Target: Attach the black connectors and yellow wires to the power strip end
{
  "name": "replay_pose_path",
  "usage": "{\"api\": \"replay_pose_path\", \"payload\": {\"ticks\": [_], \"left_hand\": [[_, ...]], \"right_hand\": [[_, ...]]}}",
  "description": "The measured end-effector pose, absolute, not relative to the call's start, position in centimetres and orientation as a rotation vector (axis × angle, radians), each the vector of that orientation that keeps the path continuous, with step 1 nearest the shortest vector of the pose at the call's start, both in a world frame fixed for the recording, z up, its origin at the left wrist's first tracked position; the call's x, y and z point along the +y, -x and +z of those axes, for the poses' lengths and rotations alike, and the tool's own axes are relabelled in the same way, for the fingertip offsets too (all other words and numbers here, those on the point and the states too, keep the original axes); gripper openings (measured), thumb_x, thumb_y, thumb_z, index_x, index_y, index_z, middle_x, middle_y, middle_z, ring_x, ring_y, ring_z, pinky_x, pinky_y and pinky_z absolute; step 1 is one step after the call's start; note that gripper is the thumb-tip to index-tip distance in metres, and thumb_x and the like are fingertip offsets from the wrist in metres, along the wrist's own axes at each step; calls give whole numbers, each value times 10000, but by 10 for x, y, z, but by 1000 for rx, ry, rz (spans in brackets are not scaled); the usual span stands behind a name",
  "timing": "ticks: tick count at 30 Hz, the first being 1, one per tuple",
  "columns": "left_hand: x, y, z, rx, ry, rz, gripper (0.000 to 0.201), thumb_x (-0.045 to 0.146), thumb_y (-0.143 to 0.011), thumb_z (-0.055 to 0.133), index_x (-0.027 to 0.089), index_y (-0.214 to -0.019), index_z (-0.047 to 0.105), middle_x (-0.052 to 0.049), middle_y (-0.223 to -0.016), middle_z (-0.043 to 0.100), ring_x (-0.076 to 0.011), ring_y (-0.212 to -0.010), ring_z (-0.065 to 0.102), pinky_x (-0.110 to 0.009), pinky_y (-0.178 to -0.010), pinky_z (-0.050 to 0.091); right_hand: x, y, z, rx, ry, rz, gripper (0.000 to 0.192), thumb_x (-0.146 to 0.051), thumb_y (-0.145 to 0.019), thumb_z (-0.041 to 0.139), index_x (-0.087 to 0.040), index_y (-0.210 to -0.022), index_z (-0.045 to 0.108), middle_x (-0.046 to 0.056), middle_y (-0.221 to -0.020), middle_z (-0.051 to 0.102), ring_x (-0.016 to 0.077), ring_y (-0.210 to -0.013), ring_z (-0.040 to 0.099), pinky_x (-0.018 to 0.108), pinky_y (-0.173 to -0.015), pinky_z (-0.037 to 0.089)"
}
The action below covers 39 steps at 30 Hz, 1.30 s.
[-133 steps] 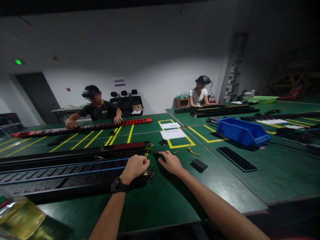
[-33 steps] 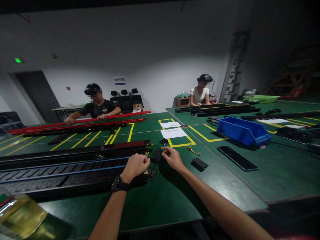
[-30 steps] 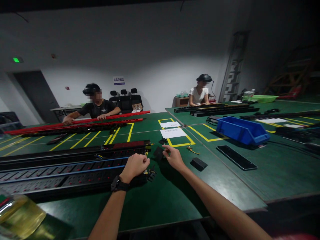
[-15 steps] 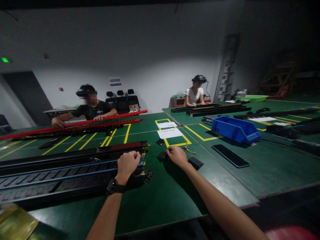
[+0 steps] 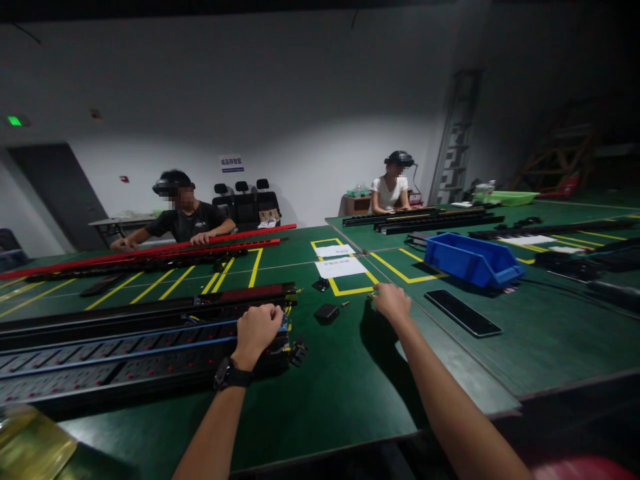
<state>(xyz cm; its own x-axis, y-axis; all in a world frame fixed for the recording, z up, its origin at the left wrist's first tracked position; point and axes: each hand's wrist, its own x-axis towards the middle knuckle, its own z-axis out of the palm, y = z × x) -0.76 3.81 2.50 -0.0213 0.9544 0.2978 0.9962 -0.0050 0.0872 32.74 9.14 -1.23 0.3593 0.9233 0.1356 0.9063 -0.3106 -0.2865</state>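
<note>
Two bare hands work at the near edge of the green table [image 5: 330, 400], at the right-hand end of a long black socket strip [image 5: 125, 360] that runs off towards the left edge. The left hand [image 5: 257, 330] is closed in a fist, knuckles up, and rests on that end of the strip, just above a small black clip [image 5: 299, 351] that juts from it. Whether the fist encloses anything is hidden. The right hand [image 5: 393, 301] is stretched out towards the middle of the table, just beside the yellow floor-tape box that holds two white sheets [image 5: 341, 267]. Its fingers are curled down to the surface over a small yellow-tipped part [image 5: 371, 294] that barely peeks out at their left, and I cannot tell whether they have hold of it or only touch it. A small black block [image 5: 327, 312] lies free on the table between the two hands, apart from both, with a tiny brass piece [image 5: 344, 304] just beside it. By my reading, the left hand is steadying the strip end while the right gathers a loose fitting. Lifting so small a part would call for a fingertip pinch while the strip is kept from sliding. Farther right sit a blue bin [image 5: 470, 259] and a flat black plate [image 5: 463, 312]. Across the table a person handles a red strip [image 5: 150, 250].
</note>
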Motion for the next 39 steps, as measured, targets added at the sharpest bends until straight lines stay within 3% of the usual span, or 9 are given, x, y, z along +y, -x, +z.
{"api": "replay_pose_path", "payload": {"ticks": [10,15,20,27,36,39], "left_hand": [[37,5,27,-2128,2098,-380,452,442,-994,387,214,-876,758,-114,-883,775,-261,-861,739,-279,-709,483],[38,6,25,-2119,2101,-375,450,445,-992,385,221,-889,761,-118,-882,776,-269,-849,739,-297,-715,493],[40,7,23,-2112,2104,-371,442,439,-991,391,221,-878,759,-114,-880,774,-263,-851,738,-298,-735,497],[39,7,23,-2100,2109,-380,445,444,-993,387,226,-870,754,-105,-874,773,-264,-848,737,-294,-721,490],[39,7,23,-2097,2110,-385,436,440,-993,395,222,-864,750,-103,-862,769,-261,-841,734,-293,-720,486],[39,8,23,-2093,2118,-383,439,444,-992,392,225,-860,748,-102,-857,767,-256,-834,731,-293,-724,488]], "right_hand": [[101,-349,-26,-1638,2343,277,240,-292,-879,613,-227,-1039,780,158,-1062,748,314,-1008,707,394,-798,522],[101,-345,-26,-1661,2284,235,227,-267,-900,603,-181,-992,792,210,-1013,754,340,-978,712,388,-767,506],[101,-338,-28,-1695,2229,189,240,-322,-917,603,-166,-905,785,195,-983,757,314,-983,703,362,-789,480],[110,-334,-28,-1688,1980,238,254,-330,-938,561,-173,-978,756,117,-1006,759,237,-931,685,282,-715,439],[118,-338,-33,-1624,1674,451,371,-436,-874,555,-136,-878,774,94,-813,746,233,-771,665,291,-652,444],[118,-336,-36,-1678,1718,422,293,-372,-856,606,-138,-874,782,98,-831,753,225,-781,670,286,-657,439]]}}
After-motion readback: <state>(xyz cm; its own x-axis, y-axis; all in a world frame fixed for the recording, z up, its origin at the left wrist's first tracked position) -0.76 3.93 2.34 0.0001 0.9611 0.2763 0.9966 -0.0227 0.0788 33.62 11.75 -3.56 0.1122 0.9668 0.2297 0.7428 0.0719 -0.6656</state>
